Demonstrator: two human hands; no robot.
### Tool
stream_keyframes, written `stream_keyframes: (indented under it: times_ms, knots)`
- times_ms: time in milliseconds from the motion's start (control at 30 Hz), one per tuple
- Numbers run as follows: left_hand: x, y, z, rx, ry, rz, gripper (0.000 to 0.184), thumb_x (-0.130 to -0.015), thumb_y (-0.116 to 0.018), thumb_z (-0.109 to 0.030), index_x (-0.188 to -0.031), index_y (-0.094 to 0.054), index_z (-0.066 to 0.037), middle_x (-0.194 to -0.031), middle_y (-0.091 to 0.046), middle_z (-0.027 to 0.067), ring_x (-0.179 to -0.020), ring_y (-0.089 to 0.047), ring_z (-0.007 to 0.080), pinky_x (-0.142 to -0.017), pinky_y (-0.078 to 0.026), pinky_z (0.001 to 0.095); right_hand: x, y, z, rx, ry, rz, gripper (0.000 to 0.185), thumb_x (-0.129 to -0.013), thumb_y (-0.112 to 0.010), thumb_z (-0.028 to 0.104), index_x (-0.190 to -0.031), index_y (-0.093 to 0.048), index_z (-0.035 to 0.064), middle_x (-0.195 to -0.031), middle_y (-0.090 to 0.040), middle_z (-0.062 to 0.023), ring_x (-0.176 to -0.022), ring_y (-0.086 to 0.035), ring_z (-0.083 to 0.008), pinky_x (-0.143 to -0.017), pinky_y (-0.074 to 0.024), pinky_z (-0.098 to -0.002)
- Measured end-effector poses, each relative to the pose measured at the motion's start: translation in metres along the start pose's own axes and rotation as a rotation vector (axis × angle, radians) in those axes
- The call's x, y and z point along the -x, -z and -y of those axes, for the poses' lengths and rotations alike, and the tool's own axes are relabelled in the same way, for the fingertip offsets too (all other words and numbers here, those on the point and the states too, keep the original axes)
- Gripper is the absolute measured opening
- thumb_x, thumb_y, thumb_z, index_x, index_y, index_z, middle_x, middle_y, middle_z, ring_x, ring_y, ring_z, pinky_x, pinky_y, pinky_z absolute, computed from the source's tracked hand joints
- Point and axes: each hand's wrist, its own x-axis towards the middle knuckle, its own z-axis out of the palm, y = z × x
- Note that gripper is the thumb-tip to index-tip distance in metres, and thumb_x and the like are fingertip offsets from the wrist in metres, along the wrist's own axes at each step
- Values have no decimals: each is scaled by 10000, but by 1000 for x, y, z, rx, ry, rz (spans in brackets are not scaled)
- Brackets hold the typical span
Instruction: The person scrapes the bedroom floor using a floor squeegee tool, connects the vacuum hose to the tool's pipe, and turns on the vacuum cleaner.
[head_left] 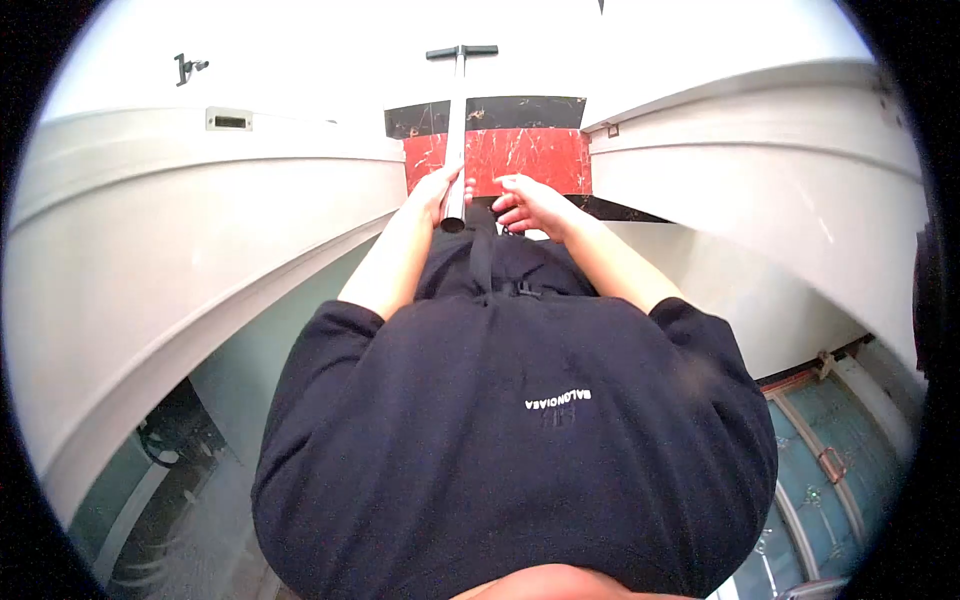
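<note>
My left hand point(436, 194) is wrapped around the lower part of a shiny metal tube with a black T-shaped handle point(457, 120), which looks like a hand pump. The tube points away from me, its handle at the far end and its round, dark open end close to my waist. Just to the right of the tube is my right hand point(537, 206), fingers loosely bent and apart, with nothing clear in them. It does not touch the tube. Behind both hands lies my dark clothing point(500, 265).
A red marbled slab point(530, 160) with a black marbled strip point(525, 112) lies beyond my hands. White panels stand on the left point(200, 200) and right point(740, 170); the left one bears a latch plate point(229, 120). Framed bluish glass point(800, 480) is at lower right.
</note>
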Motion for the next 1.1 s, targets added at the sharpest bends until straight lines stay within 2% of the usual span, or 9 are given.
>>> stream_keyframes:
  times_ms: [133,300,433,467,500,567,733,900,1100]
  knots:
    - [-49,-23,-61,-20,140,64,388,-923,-419,-373,-1024,-505,-8,-793,-593,117,-635,-592,208,-540,-523,319,-46,-3,76,-17,-151,21,546,-872,-412,502,-1236,-414,96,-966,-540,-105,-822,-564,-207,-735,-469,-323]
    - [-121,-52,-143,-102,74,120,450,-939,-330,-415,-1041,-510,-15,-841,-581,123,-699,-581,240,-559,-494,361,-106,5,170,55,-136,-208,974,-752,-501,641,-1383,-13,82,-931,-543,-140,-666,-600,-223,-623,-517,-351]
    - [-141,-110,-238,-435,42,245,383,-936,-331,-333,-952,-557,-24,-797,-576,96,-690,-536,168,-594,-458,302,-135,31,259,-64,-149,-137,440,-799,-576,232,-1185,-367,193,-1002,-536,-53,-752,-598,-204,-647,-527,-370]
    - [-162,-114,-246,-404,72,305,390,-934,-337,-348,-949,-560,-29,-792,-578,90,-694,-537,161,-604,-457,294,-138,39,281,-100,-164,-173,418,-800,-551,171,-1187,-392,185,-1003,-540,-51,-787,-590,-195,-647,-527,-372]
    - [-186,-117,-250,-427,112,266,382,-915,-335,-370,-969,-568,-72,-838,-588,72,-737,-551,178,-568,-462,392,-145,52,287,-130,-166,-143,417,-798,-546,148,-1186,-400,187,-1023,-533,-53,-781,-591,-191,-636,-526,-368]
    - [-215,-135,-274,-542,100,281,363,-918,-338,-382,-952,-569,-104,-841,-590,55,-717,-534,163,-588,-451,371,-155,79,315,-117,-174,-178,432,-786,-532,89,-1187,-420,202,-1018,-534,-44,-749,-594,-180,-592,-519,-335]
    - [-253,-194,-359,-555,164,212,328,-922,-395,-377,-968,-570,-104,-855,-612,47,-775,-562,169,-708,-441,347,-207,129,386,-68,-150,-243,455,-768,-518,90,-1188,-403,224,-881,-514,-9,-594,-506,-118,-484,-455,-279]
    - [-272,-244,-457,-470,33,-12,396,-855,-553,-339,-1078,-373,-66,-808,-520,100,-598,-529,200,-400,-418,336,-279,152,483,-41,-57,-281,625,-760,-492,49,-1318,-249,193,-805,-505,-56,-551,-486,-143,-445,-418,-302]
    - [-326,-269,-569,-287,36,70,320,-866,-537,-329,-1026,-301,-183,-804,-486,73,-522,-470,192,-351,-333,306,-332,168,596,-110,14,-274,550,-769,-464,27,-1294,-354,147,-758,-513,-45,-510,-455,-134,-415,-370,-273]
